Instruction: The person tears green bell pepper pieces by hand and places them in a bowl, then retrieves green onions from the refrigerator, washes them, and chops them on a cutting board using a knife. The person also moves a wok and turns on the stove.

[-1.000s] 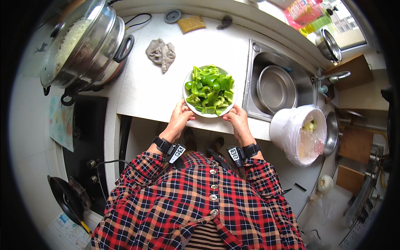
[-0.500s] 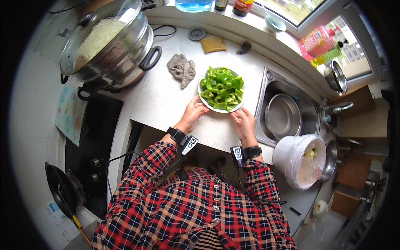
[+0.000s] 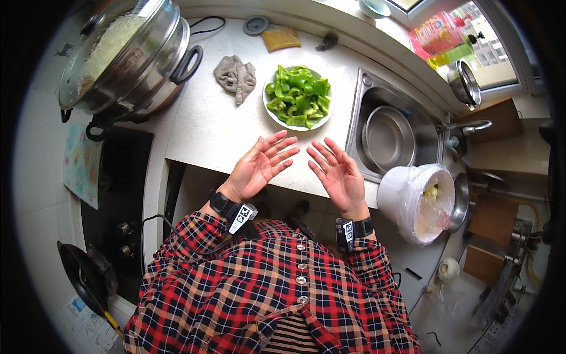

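A white plate [image 3: 316, 124] heaped with cut green peppers [image 3: 298, 96] stands on the white countertop [image 3: 203, 137]. Just short of it, toward my body, both hands are raised with palms turned up and fingers spread. My left hand [image 3: 259, 167] holds nothing; its fingertips are apart from the plate. My right hand [image 3: 338, 176] is likewise bare, near the front edge of the counter and left of the sink. A crumpled grey-brown rag [image 3: 235, 79] lies to the left of the plate.
A steel sink [image 3: 367, 88] with a metal basin [image 3: 389, 138] in it is on the right, a bag-lined white bucket [image 3: 394, 194] before it. A large steamer pot [image 3: 138, 65] stands far left, beside a black cooktop [image 3: 121, 194]. Behind the plate lies a yellow-brown packet [image 3: 281, 40].
Both hands have let go of the plate's rim, drawn back toward me and turned palms up. The plate stays on the counter; the whole view has shifted a little.
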The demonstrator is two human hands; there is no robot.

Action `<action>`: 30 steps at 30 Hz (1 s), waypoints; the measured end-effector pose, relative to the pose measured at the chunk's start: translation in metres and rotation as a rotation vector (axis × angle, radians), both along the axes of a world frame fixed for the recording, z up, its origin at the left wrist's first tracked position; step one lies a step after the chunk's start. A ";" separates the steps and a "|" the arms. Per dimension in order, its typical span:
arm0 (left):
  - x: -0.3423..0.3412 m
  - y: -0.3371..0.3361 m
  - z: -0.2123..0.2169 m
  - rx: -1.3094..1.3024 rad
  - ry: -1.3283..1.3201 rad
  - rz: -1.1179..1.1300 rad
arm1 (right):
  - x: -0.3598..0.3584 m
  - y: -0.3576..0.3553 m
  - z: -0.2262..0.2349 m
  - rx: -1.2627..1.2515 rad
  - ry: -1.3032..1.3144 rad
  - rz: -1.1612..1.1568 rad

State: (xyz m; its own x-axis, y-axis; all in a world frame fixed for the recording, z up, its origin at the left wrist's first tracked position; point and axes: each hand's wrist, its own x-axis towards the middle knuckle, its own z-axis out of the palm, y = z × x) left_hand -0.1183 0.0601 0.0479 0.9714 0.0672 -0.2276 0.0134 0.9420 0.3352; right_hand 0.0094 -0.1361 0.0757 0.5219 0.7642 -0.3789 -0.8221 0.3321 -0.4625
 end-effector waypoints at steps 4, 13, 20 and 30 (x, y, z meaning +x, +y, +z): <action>0.003 -0.014 0.011 -0.052 -0.055 -0.022 | -0.006 -0.001 0.009 0.021 0.021 -0.019; 0.003 -0.053 0.026 0.049 -0.047 -0.049 | -0.017 -0.043 0.027 -0.107 -0.075 0.028; 0.003 -0.102 0.033 0.265 0.093 -0.185 | -0.055 -0.148 0.100 -0.514 -0.862 0.072; 0.032 -0.161 0.046 0.364 0.154 -0.265 | -0.006 -0.371 0.105 -1.234 -0.751 -0.680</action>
